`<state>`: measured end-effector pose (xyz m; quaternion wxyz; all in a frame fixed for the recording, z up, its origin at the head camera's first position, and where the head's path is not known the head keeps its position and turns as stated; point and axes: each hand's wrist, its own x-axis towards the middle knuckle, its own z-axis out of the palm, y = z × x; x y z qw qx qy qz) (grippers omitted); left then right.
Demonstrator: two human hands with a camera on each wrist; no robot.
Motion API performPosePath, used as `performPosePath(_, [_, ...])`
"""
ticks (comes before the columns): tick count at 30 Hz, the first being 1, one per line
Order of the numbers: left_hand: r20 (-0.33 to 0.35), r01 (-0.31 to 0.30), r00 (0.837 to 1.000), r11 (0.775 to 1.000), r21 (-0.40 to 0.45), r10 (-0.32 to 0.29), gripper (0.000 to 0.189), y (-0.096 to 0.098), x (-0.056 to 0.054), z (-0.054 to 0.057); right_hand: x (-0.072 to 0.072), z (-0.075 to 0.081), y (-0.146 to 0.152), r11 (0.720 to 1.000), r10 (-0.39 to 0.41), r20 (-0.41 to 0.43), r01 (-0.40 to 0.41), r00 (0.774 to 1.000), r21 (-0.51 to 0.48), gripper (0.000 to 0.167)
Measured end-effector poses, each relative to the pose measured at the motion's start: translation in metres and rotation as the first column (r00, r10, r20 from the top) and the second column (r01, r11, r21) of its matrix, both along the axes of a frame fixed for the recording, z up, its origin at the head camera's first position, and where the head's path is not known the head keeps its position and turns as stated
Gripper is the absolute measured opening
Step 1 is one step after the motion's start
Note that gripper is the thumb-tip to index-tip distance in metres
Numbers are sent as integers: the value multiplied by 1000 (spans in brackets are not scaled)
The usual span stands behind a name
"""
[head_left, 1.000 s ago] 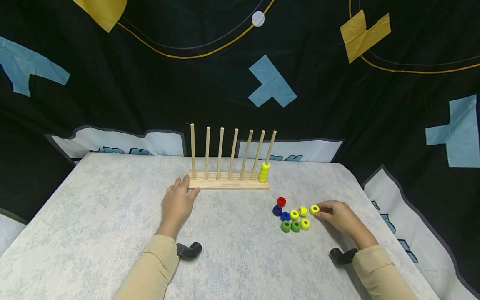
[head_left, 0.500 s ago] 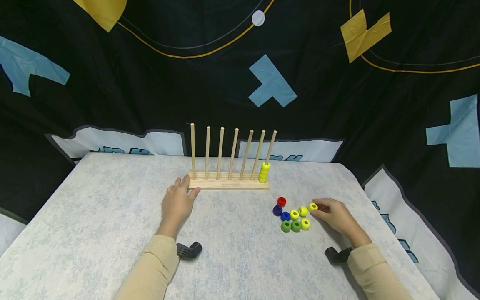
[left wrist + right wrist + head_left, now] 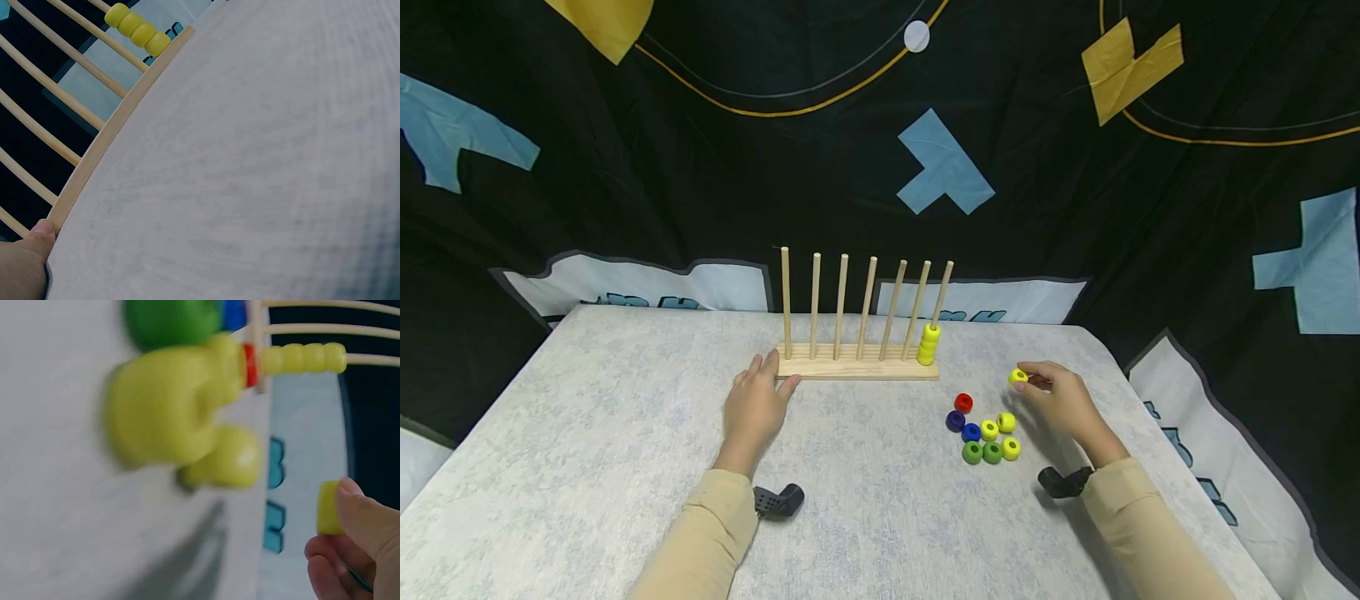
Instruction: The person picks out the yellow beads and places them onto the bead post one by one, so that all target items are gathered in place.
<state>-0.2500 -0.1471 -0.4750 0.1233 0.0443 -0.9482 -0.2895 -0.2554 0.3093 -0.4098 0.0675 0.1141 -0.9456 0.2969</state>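
Note:
My left hand (image 3: 755, 410) holds the left end of a wooden peg abacus (image 3: 857, 367), its thumb at the front edge and its index finger at the end. In the left wrist view the thumb (image 3: 42, 231) touches the base. Several yellow beads (image 3: 928, 345) are stacked on the rightmost peg; the other pegs are bare. My right hand (image 3: 1063, 402) pinches a yellow bead (image 3: 1017, 377) between thumb and fingers, above the table and right of the abacus. Below it lie loose beads: yellow (image 3: 1011, 449), green (image 3: 972, 452), blue (image 3: 970, 432), dark blue (image 3: 955, 421) and red (image 3: 963, 403).
The pale table (image 3: 625, 417) extends around both hands. Its far edge is just behind the abacus, against a black cloth (image 3: 737, 183) with coloured shapes. A dark wrist mount (image 3: 779, 500) juts from the left cuff and another (image 3: 1063, 483) from the right.
My right hand has lifted the yellow bead off the tabletop and carried it away from me, slightly leftward. The left hand, the abacus and the other beads stay where they were.

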Motion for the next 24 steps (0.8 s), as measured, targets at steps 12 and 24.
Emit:
performPosePath(12, [24, -2, 1000, 1000, 8, 2, 69, 1, 0, 2, -36, 61, -46, 997, 22, -85, -28, 996, -66, 42])
performPosePath(24, [19, -2, 1000, 1000, 8, 2, 69, 0, 1, 2, -58, 117, -104, 978, 37, -175, -72, 984, -197, 42])
